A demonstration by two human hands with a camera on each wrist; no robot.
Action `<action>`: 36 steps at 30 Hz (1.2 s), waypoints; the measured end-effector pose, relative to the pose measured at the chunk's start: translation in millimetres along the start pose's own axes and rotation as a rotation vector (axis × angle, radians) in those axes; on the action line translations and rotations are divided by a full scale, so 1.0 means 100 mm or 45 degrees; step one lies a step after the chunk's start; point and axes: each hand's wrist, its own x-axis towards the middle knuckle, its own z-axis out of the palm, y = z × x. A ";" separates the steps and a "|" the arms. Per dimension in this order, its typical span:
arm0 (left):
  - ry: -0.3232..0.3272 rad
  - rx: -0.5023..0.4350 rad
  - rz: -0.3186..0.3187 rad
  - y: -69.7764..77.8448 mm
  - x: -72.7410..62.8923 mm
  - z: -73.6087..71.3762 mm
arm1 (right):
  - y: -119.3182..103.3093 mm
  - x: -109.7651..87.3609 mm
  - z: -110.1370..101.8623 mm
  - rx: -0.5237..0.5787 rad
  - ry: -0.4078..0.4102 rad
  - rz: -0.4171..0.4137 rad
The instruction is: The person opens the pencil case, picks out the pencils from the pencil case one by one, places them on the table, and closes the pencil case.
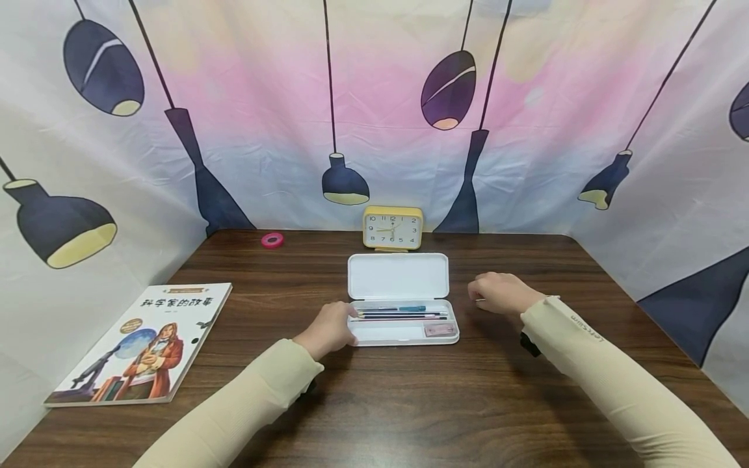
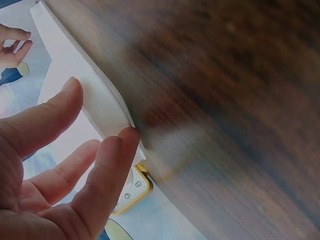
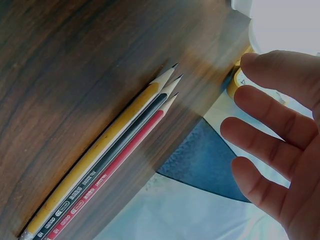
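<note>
An open white pencil case (image 1: 386, 333) stands at mid-table with its lid (image 1: 398, 276) tilted back. Inside lie several pencils, a blue pen (image 1: 412, 309) and a pink eraser (image 1: 439, 330). My left hand (image 1: 329, 330) holds the case's left end, thumb near the front corner; in the left wrist view its fingertips (image 2: 131, 134) meet the white edge. Right of the case hovers my right hand (image 1: 502, 292), fingers loosely bent around nothing. Close to it, in the right wrist view, a yellow pencil (image 3: 95, 155), a black pencil (image 3: 120, 145) and a red pencil (image 3: 132, 145) lie side by side.
Behind the case stands a yellow clock (image 1: 393, 228). A pink tape roll (image 1: 272, 240) lies at the back left. An illustrated book (image 1: 143, 344) rests at the table's left edge. Printed cloth (image 1: 263, 130) surrounds the dark wooden table (image 1: 409, 403).
</note>
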 end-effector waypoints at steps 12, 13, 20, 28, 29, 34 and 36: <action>0.004 0.000 0.002 -0.02 0.01 0.00 | -0.11 0.11 0.00 0.011 0.016 -0.035; 0.002 -0.001 0.000 -0.02 0.01 0.00 | -0.12 0.12 0.00 0.013 0.017 -0.037; -0.015 -0.023 -0.026 -0.01 0.01 0.01 | -0.19 0.18 0.01 -0.003 0.011 -0.048; -0.023 -0.016 -0.024 0.00 0.01 0.00 | -0.27 0.26 0.03 -0.025 0.033 -0.058; -0.023 -0.017 -0.026 0.00 0.01 0.00 | -0.28 0.28 0.04 -0.028 0.027 -0.062; -0.026 -0.033 -0.028 0.00 0.01 0.00 | -0.34 0.33 0.04 -0.023 -0.021 -0.066; -0.025 -0.040 -0.027 -0.01 0.01 0.00 | -0.36 0.35 0.04 -0.017 -0.040 -0.062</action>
